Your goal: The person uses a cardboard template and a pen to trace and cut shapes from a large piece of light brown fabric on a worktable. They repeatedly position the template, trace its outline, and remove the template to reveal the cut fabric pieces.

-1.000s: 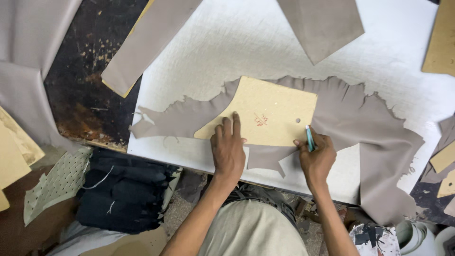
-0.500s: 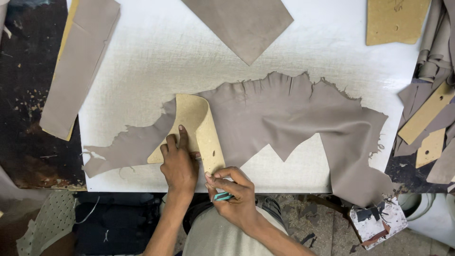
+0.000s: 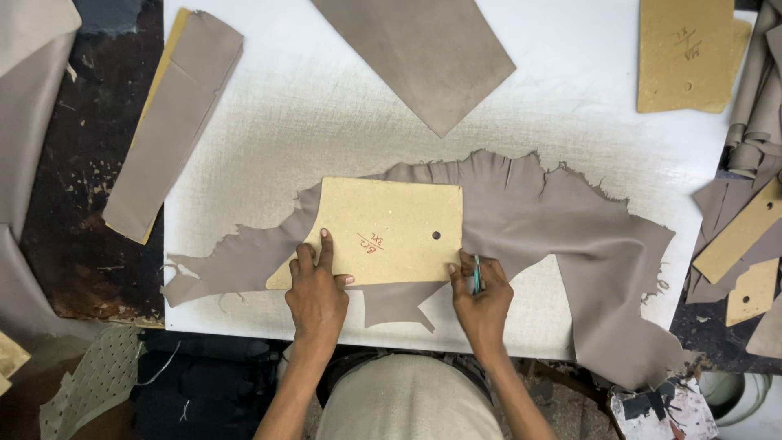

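A tan board template point(image 3: 383, 232) with a small hole lies flat on a ragged grey-brown hide point(image 3: 562, 236) spread over the white cutting board point(image 3: 326, 106). My left hand point(image 3: 316, 292) presses its fingers on the template's lower left edge. My right hand point(image 3: 482, 297) grips a slim teal-handled knife point(image 3: 476, 274), its tip at the template's lower right corner, touching the hide.
A cut grey piece point(image 3: 423, 50) lies at the top middle. Another grey strip on a tan board point(image 3: 171, 122) overhangs the white board's left edge. More tan templates point(image 3: 688, 53) and grey offcuts point(image 3: 745, 236) sit at the right. A dark worn table point(image 3: 73, 187) shows at left.
The template, tipped up on the hide half a second ago, now lies flat. My right hand moved from the near edge up to the template's right corner with the knife.
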